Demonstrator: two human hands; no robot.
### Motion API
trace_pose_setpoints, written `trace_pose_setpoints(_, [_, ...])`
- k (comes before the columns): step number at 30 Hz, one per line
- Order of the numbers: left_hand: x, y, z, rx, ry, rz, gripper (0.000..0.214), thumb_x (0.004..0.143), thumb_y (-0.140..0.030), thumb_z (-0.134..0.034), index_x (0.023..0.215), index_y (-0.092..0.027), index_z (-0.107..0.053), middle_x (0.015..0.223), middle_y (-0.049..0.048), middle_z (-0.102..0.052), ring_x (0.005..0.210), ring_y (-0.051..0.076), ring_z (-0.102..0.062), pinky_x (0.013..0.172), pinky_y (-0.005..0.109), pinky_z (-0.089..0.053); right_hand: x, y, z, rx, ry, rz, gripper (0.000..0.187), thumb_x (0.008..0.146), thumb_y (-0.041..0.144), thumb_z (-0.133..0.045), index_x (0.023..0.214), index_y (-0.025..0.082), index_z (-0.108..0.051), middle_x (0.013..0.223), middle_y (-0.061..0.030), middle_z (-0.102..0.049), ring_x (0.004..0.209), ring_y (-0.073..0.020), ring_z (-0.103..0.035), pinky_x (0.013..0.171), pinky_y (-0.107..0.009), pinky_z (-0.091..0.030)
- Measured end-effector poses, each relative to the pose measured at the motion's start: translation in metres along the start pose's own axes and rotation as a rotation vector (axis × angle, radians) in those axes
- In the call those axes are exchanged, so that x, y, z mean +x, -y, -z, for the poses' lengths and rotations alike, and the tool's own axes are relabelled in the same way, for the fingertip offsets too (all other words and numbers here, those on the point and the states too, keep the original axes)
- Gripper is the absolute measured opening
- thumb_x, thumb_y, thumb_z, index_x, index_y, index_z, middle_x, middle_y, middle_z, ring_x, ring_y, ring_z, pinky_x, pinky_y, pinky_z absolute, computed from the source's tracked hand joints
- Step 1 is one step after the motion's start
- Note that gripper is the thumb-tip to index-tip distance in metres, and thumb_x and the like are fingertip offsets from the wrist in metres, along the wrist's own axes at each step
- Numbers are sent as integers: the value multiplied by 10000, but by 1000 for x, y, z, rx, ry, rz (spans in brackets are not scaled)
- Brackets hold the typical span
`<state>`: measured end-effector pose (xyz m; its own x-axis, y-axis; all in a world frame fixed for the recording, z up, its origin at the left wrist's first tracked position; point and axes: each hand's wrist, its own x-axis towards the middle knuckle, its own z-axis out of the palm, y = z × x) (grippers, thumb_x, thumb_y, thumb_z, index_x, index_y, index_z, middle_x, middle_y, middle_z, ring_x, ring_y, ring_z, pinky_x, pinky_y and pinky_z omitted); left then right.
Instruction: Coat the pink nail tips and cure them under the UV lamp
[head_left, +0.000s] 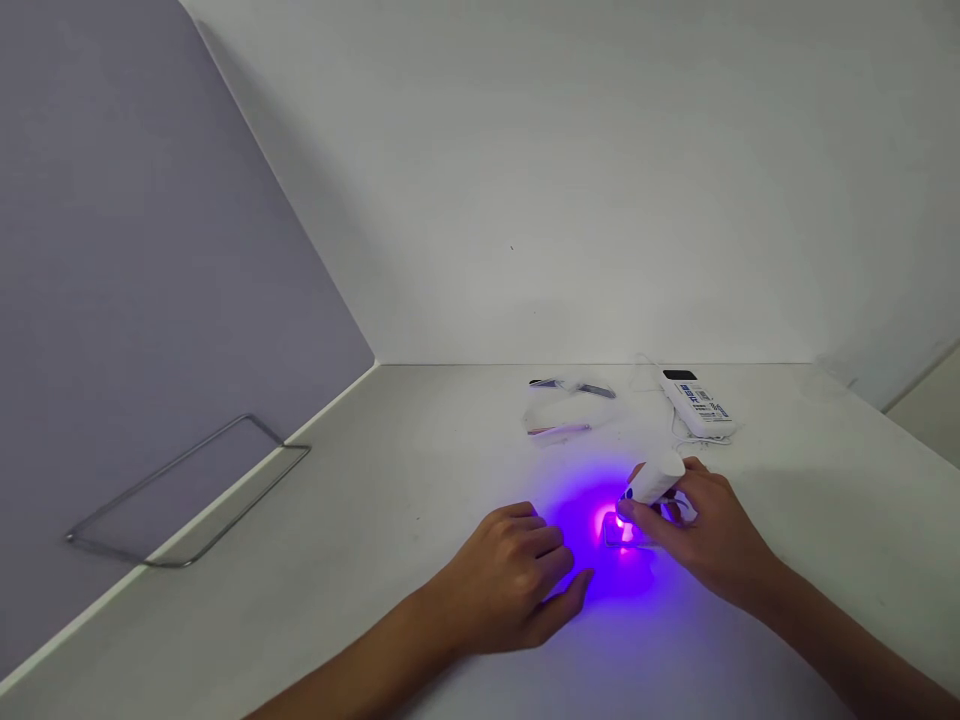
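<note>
My right hand (709, 525) is closed around a small white handheld UV lamp (658, 477). The lamp is tilted, its lit end pointing down and throwing purple light on the white table. Directly under the light lies a small flat rectangular piece (611, 532), partly hidden by my right fingers and washed out by the glare. My left hand (521, 575) rests on the table left of the glow. Its fingers are curled in with the thumb reaching toward the light, and nothing shows in it.
Behind the lamp lie a clear plastic wrapper (562, 412) and thin film strips (596, 391). A white power bank (699, 403) with a thin white cable is at the back right. A bent metal wire frame (244, 510) stands at the left beside the grey panel (150, 300).
</note>
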<state>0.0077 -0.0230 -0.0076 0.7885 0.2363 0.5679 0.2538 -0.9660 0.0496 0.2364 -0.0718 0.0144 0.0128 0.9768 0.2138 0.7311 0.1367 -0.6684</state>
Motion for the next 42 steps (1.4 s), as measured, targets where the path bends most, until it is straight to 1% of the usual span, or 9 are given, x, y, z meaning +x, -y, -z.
trace_pose_setpoints(8, [2, 1, 1, 4, -14, -18, 423, 979, -206, -469, 558, -166, -469, 510, -38, -386, 457, 116, -257, 483, 308, -246, 2, 1, 1, -3, 26, 4, 268, 881, 484, -620, 817, 254, -742, 675, -6, -597, 654, -176, -555, 619, -303, -470])
trace_pose_setpoints(13, [1, 1, 0, 1, -16, -15, 422, 971, -219, -482, 552, -167, -471, 507, -39, -382, 457, 116, -258, 486, 307, -249, 2, 2, 1, -14, 36, -8, 283, 884, 493, -603, 816, 251, -733, 662, -8, -591, 670, -188, -554, 630, -310, -470])
trace_pose_setpoints(20, [0, 1, -2, -4, -12, -17, 420, 949, -237, -497, 536, -171, -456, 500, -41, -381, 452, 110, -267, 487, 302, -246, 2, 1, 0, -1, 11, -3, 282, 875, 486, -613, 826, 240, -742, 684, -20, -635, 690, -194, -585, 630, -310, -481])
trace_pose_setpoints(25, [0, 2, -2, -5, -4, -14, 411, 943, -235, -494, 538, -175, -458, 493, -41, -375, 448, 110, -272, 488, 304, -246, 0, -1, -2, 68, 1, -3, 281, 880, 491, -624, 787, 238, -706, 667, -6, -648, 689, -191, -587, 652, -316, -495])
trace_pose_setpoints(30, [0, 1, -1, -6, 6, -13, 397, 936, -243, -491, 545, -177, -468, 494, -40, -380, 449, 114, -270, 486, 310, -244, -1, 0, 1, 200, -40, 3, 288, 867, 487, -646, 793, 211, -684, 799, -35, -690, 663, -172, -594, 586, -281, -489])
trace_pose_setpoints(33, [0, 1, -1, -2, 14, -10, 390, 932, -251, -488, 549, -178, -469, 500, -39, -384, 453, 117, -271, 483, 310, -242, -1, 2, 2, 193, -10, -7, 269, 873, 468, -645, 790, 213, -675, 759, -17, -666, 608, -145, -542, 545, -259, -453])
trace_pose_setpoints(38, [-2, 3, -3, -7, 30, -4, 390, 936, -257, -493, 555, -178, -473, 508, -39, -383, 458, 117, -267, 488, 306, -245, 0, 4, 2, 140, 77, -20, 250, 872, 453, -649, 769, 227, -674, 565, 40, -527, 502, -116, -425, 475, -234, -369])
trace_pose_setpoints(40, [-2, 3, -3, -11, 23, -7, 392, 937, -251, -492, 553, -176, -467, 508, -41, -376, 460, 116, -260, 488, 307, -243, 0, 4, 2, 146, 77, -20, 246, 869, 456, -651, 777, 230, -682, 554, 45, -507, 492, -113, -408, 469, -233, -356])
trace_pose_setpoints(42, [-1, 3, -2, -10, 9, -11, 394, 935, -246, -490, 549, -177, -457, 506, -43, -365, 461, 117, -252, 486, 307, -239, 0, 4, 2, 158, 59, -21, 234, 873, 450, -646, 796, 232, -688, 581, 40, -527, 513, -116, -416, 487, -236, -363])
